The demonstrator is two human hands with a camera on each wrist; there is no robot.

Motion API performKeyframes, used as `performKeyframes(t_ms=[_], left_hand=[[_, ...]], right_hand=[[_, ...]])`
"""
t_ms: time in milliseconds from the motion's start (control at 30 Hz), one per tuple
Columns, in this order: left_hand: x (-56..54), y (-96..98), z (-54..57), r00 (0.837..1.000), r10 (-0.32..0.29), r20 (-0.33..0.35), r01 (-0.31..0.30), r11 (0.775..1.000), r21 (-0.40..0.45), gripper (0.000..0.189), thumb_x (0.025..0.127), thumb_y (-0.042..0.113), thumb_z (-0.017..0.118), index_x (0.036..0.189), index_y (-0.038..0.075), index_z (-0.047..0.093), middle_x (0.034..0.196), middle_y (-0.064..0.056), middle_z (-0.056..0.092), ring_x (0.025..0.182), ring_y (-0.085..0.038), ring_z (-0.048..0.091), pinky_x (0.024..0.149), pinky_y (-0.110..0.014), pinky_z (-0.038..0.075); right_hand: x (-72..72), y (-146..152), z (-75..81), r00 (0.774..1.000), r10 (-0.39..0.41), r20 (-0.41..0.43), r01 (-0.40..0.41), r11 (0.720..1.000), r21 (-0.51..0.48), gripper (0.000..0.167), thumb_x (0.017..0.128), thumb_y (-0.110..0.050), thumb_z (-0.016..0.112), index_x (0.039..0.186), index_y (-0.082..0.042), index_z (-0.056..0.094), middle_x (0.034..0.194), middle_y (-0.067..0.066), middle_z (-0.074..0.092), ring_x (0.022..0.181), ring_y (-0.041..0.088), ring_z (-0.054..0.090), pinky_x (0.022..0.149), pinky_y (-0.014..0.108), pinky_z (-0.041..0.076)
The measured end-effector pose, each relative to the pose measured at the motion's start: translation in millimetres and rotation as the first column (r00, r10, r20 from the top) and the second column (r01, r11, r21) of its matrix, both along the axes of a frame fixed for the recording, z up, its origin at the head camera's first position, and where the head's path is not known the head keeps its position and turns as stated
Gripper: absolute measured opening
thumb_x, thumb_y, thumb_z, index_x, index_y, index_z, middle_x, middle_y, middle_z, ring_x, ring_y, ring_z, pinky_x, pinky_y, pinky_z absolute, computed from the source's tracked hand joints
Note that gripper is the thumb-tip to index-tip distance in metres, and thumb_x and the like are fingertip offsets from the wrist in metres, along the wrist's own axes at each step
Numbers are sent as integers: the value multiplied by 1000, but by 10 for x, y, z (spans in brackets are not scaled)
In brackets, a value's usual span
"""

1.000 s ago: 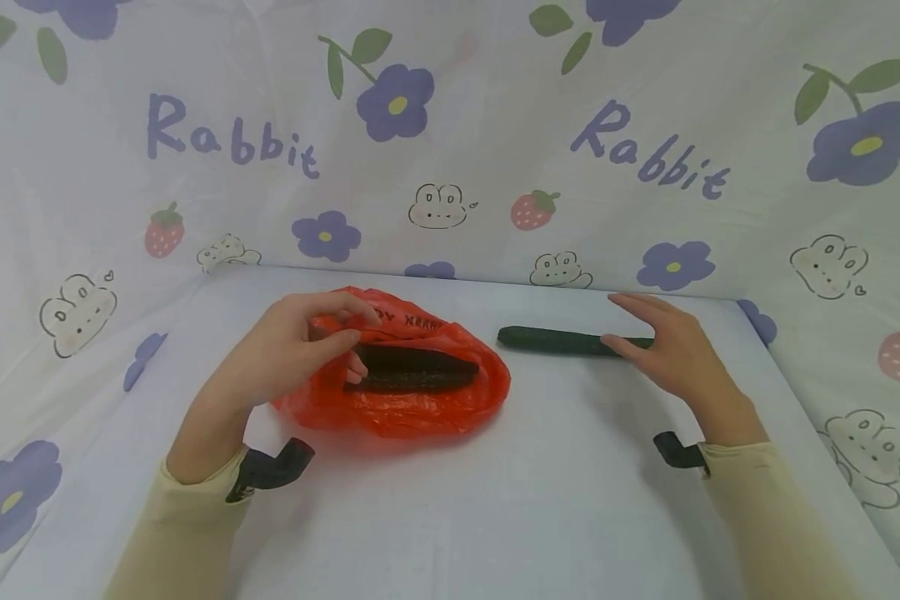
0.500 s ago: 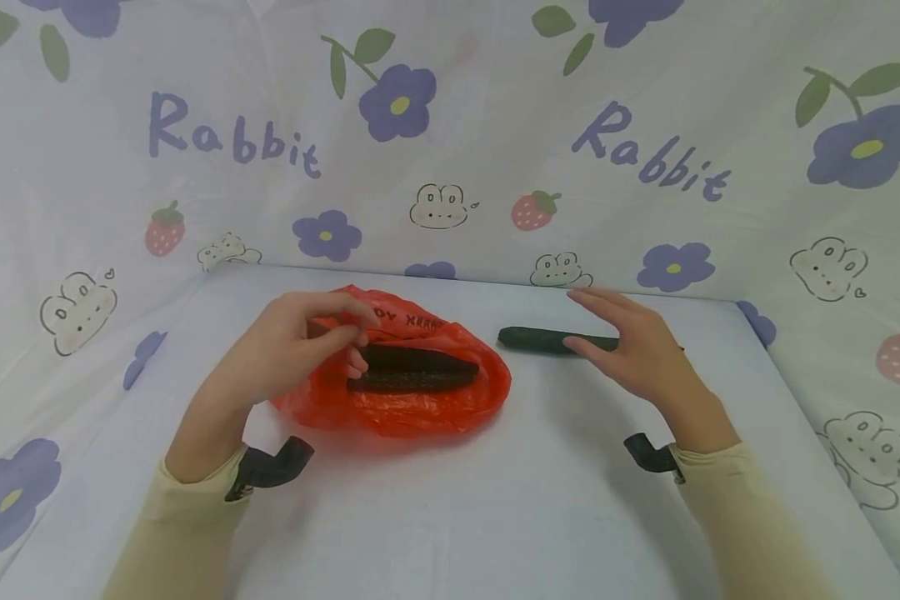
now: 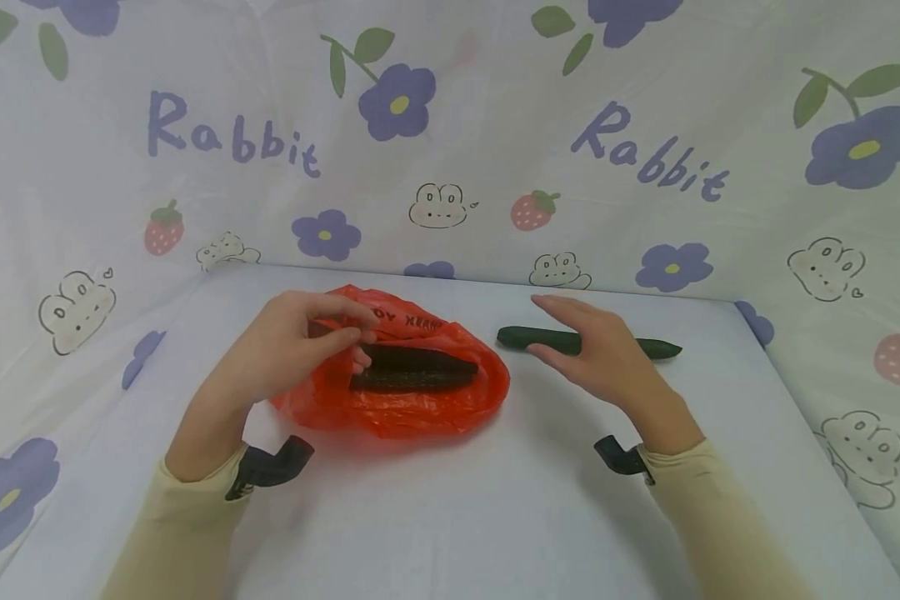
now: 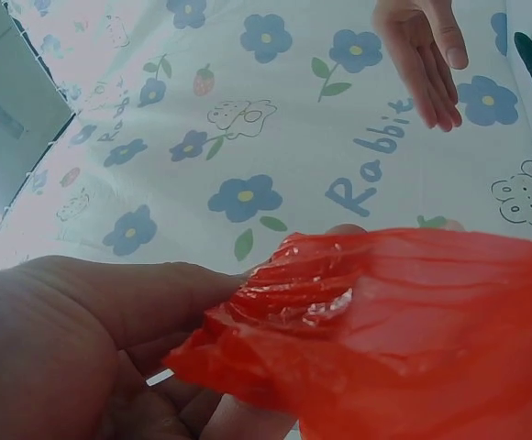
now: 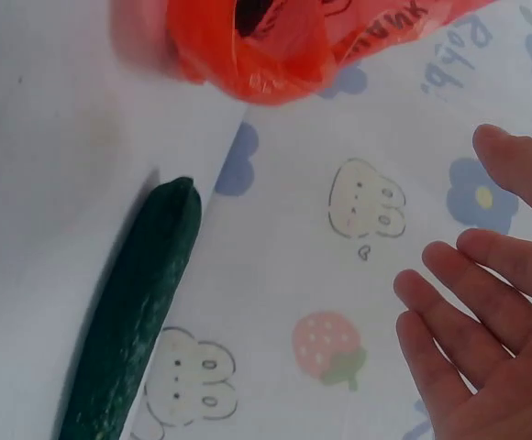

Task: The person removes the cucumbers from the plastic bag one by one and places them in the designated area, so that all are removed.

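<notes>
A red plastic bag [image 3: 427, 419] with dark lettering lies on the table, its mouth spread. Inside it, two dark green cucumbers [image 3: 427, 360] lie side by side, their left ends hidden by my left hand [image 3: 288, 342]. That hand holds the bag's edge; in the left wrist view the gathered red film [image 4: 312, 293] sits between thumb and fingers. To the right of the bag lies one loose cucumber [image 3: 660, 348]. My right hand [image 3: 611, 362] hovers above its near side, fingers spread and apart from it, covering its middle in the head view.
A white cloth [image 3: 450, 517] covers the tabletop. Behind and on both sides hangs a white curtain [image 3: 487, 150] printed with flowers, rabbits and strawberries. Each wrist carries a black camera mount, one on the left [image 3: 273, 467] and one on the right [image 3: 621, 457].
My right hand has moved left over the loose cucumber, uncovering its right end. My left hand, the bag and the cucumbers stay nearly where they were.
</notes>
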State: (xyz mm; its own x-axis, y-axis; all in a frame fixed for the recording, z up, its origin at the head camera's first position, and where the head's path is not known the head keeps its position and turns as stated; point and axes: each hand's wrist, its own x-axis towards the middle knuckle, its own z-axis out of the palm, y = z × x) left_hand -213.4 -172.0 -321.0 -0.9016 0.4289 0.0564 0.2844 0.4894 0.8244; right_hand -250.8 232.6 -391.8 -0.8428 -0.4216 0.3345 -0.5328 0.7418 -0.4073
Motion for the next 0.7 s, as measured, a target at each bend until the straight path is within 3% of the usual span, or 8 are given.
performKeyframes(t_ms=[233, 700], left_hand=[[-10, 2, -3, 1000, -11, 3, 10, 999, 42, 22, 106, 0, 66, 125, 3, 77, 103, -8, 78, 93, -22, 78, 88, -32, 64], [9, -2, 27, 1000, -10, 19, 8, 997, 77, 28, 105, 0, 67, 132, 4, 75, 105, -9, 79, 95, -24, 78, 87, -31, 64]], right_hand=[[18, -206, -16, 999, 42, 29, -42, 999, -2, 68, 95, -23, 87, 156, -14, 60, 155, 8, 61, 146, 31, 54, 112, 57, 50], [34, -495, -70, 992, 98, 81, -99, 995, 10, 66, 97, -27, 84, 157, -16, 60, 155, 6, 61, 146, 31, 54, 112, 58, 50]])
